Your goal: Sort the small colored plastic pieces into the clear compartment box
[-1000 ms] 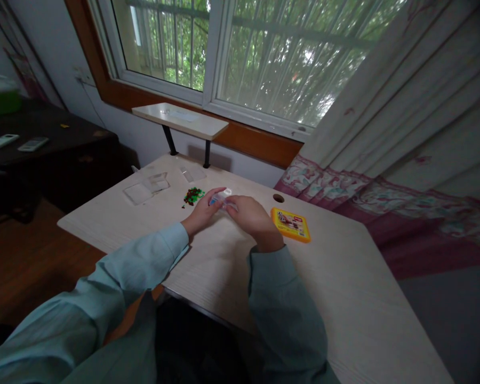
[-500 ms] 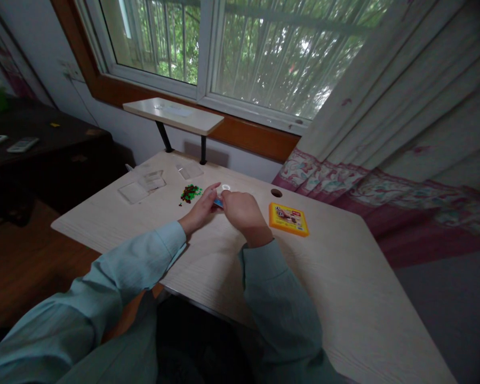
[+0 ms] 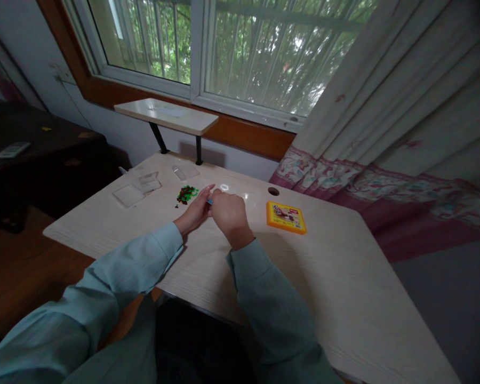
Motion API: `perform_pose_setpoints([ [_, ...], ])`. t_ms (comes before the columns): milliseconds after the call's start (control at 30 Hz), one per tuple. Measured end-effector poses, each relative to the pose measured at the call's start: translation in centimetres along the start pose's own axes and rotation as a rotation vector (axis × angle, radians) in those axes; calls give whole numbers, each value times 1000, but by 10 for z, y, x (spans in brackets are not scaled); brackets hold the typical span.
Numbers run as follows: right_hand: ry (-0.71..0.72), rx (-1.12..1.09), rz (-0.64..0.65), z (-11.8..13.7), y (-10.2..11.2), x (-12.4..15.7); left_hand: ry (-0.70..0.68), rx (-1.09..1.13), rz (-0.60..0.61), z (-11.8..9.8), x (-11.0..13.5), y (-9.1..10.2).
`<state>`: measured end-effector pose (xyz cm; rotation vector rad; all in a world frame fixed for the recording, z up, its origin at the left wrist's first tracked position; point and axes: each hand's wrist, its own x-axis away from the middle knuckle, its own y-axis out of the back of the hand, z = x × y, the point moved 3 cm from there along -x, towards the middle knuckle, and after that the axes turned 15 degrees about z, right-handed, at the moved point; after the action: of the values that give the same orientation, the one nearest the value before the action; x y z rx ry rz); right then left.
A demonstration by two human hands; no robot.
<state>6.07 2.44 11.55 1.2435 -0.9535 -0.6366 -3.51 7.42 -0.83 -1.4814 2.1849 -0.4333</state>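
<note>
Above the middle of the desk my two hands are together. My left hand (image 3: pixel 194 213) is closed round a small flat blue object (image 3: pixel 209 201), of which only a sliver shows; its kind is hidden. My right hand (image 3: pixel 232 214) is closed in a pinch against it, back of the hand upward, covering whatever its fingertips hold. Just left of my left hand lies a pile of small green and dark red pieces (image 3: pixel 187 194), with a few loose bits at its lower edge.
On the pale desk (image 3: pixel 344 266), an orange-yellow flat box (image 3: pixel 286 217) with a printed label lies to the right. A clear plastic case (image 3: pixel 128 196) and a clear lid (image 3: pixel 185 171) lie to the left. A raised shelf (image 3: pixel 166 114) and a round hole (image 3: pixel 273 191) are at the back.
My right hand has turned and shifted slightly left, closer to my left hand, and less of the blue object shows. The whole view has moved a little; the items on the desk stay put.
</note>
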Motion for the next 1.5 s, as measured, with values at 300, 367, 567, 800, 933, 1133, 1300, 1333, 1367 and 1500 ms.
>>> perform_pose_setpoints([
  [300, -213, -56, -156, -25, 7, 0, -18, 115, 56, -4, 3, -6],
  [367, -201, -87, -176, -29, 11, 3, -3, 163, 67, -6, 2, -6],
  [567, -186, -252, -293, -49, 25, 15, 75, 397, 112, -12, 0, -12],
  [800, -137, -407, -355, -62, 25, 16, 128, 510, 79, -18, 0, -13],
  [933, -187, -380, -283, -63, 22, 15, 113, 495, 41, -19, 0, -12],
  [1133, -268, -283, -106, -71, 13, 12, 96, 419, -66, -22, 1, -10],
  [1300, -224, -310, -18, -74, 7, 10, 26, 278, -96, -23, 1, -7],
  [1333, -225, -312, -10, -74, 6, 10, 28, 257, -102, -22, 1, -7],
  [1367, -223, -310, -4, -75, 6, 10, 31, 240, -107, -22, 1, -6],
  [1500, -225, -287, 13, -76, 3, 8, 56, 203, -111, -21, -1, -3],
])
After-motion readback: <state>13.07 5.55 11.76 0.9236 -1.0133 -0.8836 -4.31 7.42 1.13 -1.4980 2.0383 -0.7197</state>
